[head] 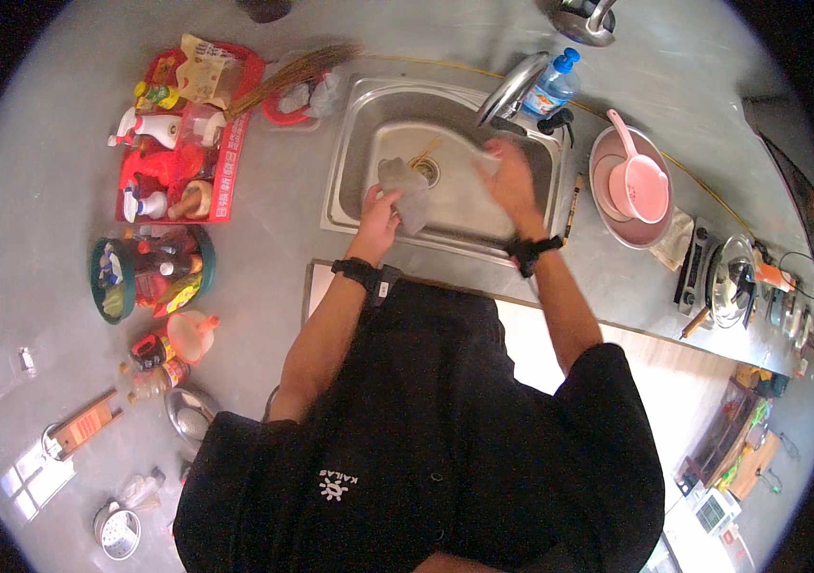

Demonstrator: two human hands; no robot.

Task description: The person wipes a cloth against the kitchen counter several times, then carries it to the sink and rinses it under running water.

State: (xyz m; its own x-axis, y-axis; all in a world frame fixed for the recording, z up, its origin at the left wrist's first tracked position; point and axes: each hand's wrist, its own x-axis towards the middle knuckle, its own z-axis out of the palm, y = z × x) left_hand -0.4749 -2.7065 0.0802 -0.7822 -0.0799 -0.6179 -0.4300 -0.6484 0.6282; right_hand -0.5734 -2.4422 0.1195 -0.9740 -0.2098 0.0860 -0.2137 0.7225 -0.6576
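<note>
My left hand (378, 223) holds a wet-looking grey cloth (405, 193) over the near left part of the stainless steel sink (357, 143). Part of the cloth hangs past my fingers, close to the drain (426, 172). Thin yellowish strands (423, 154) lie beside the drain. Over the right side of the basin, my right hand (511, 183) is blurred, with fingers apart and no object visible in it. Its fingertips are just below the chrome faucet (514, 89). Both wrists wear black bands.
Behind the faucet stands a blue pump bottle (550, 82). To the right are a pink ladle (638, 188) in a basin (604, 222) and a gas stove (693, 272). At left, a red crate (231, 168) holds bottles; a straw brush (292, 75) leans by it.
</note>
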